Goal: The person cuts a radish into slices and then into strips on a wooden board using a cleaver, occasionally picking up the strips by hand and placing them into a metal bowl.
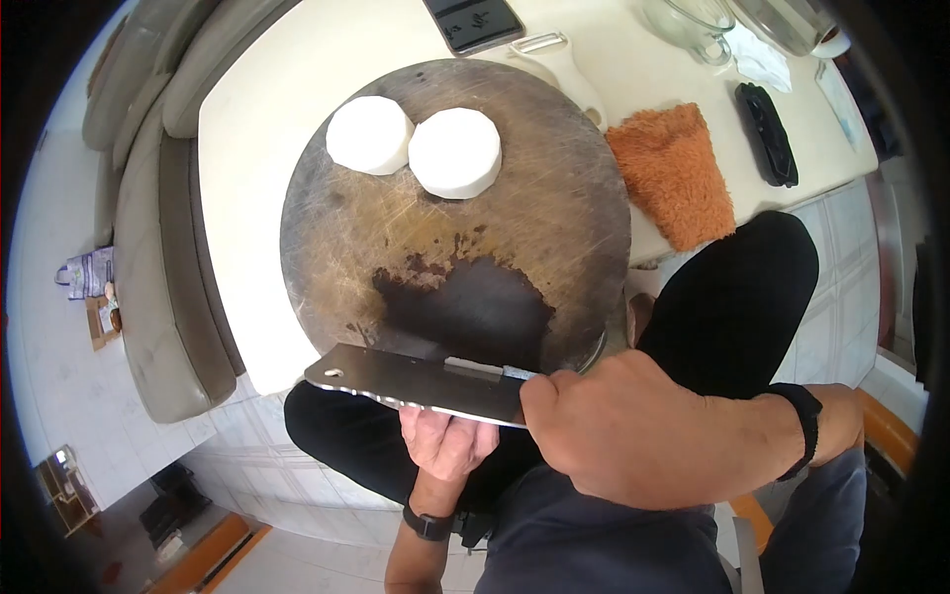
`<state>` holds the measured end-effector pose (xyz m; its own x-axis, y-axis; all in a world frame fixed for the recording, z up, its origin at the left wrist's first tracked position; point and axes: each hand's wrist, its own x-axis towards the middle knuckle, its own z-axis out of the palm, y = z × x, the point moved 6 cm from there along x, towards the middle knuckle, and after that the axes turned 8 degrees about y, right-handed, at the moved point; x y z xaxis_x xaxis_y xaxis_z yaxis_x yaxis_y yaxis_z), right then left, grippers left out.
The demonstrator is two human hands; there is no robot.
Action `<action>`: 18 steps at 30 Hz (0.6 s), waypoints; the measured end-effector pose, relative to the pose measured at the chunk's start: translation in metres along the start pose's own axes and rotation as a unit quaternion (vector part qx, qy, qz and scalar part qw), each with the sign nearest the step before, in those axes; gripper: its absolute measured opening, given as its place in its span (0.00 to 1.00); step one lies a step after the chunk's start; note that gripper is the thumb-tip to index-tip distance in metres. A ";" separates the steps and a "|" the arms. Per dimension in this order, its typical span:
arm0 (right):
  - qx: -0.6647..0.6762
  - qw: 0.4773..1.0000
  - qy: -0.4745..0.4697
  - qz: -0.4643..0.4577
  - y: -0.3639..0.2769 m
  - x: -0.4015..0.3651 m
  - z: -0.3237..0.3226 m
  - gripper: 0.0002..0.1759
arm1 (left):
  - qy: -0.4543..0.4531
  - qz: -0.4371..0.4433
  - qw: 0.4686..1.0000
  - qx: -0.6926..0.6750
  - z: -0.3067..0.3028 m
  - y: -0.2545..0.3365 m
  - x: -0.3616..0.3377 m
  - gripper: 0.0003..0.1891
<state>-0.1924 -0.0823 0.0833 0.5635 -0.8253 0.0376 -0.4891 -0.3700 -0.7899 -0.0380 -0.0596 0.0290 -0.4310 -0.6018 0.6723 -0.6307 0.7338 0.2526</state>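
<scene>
My right hand [614, 426] is closed around the handle of a cleaver [416, 374], whose dark, broad blade points left above my lap at the near edge of the round chopping board [346, 257]. Small pale bits line the blade's lower edge. Just below that edge is my left hand [447, 443], its fingers bent and close together. The blade hides the fingertips, and I cannot see what they hold. Toward the board's far side lie two thick, white, peeled rounds [368, 136] [455, 153] with faceted sides, touching each other. A dark wet patch [465, 307] covers the board's near part.
On the cream table [242, 198], right of the board, are a white peeler [562, 74], an orange fluffy cloth [673, 176] and a black glasses-like object [767, 136]. A phone [475, 22] lies behind the board. A glass jug [693, 25] stands at the far right.
</scene>
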 end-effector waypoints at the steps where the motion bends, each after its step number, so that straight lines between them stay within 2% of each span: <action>1: 0.003 1.000 0.019 -0.010 0.001 0.003 0.001 0.11 | 0.017 -0.045 0.998 -0.032 0.000 -0.005 -0.004 0.10; 7: -0.003 0.997 0.068 -0.025 0.004 0.018 0.002 0.09 | 0.028 -0.044 0.997 -0.052 0.002 -0.006 -0.002 0.12; 11: -0.008 0.998 0.049 -0.034 0.004 0.016 0.004 0.09 | 0.050 -0.037 0.997 -0.053 0.002 -0.004 0.000 0.13; 14: -0.039 0.997 0.056 -0.020 0.004 0.006 0.002 0.08 | 0.064 -0.039 0.996 -0.050 0.004 -0.001 0.004 0.14; 18: -0.105 0.994 0.014 0.035 0.005 -0.008 -0.001 0.08 | 0.070 -0.044 0.996 -0.043 0.003 0.001 0.003 0.12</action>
<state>-0.1999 -0.0785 0.0800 0.5061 -0.8625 0.0064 -0.6561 -0.3898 -0.6463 -0.0423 -0.0620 0.0292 -0.2796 -0.6194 0.7336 -0.6011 0.7088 0.3693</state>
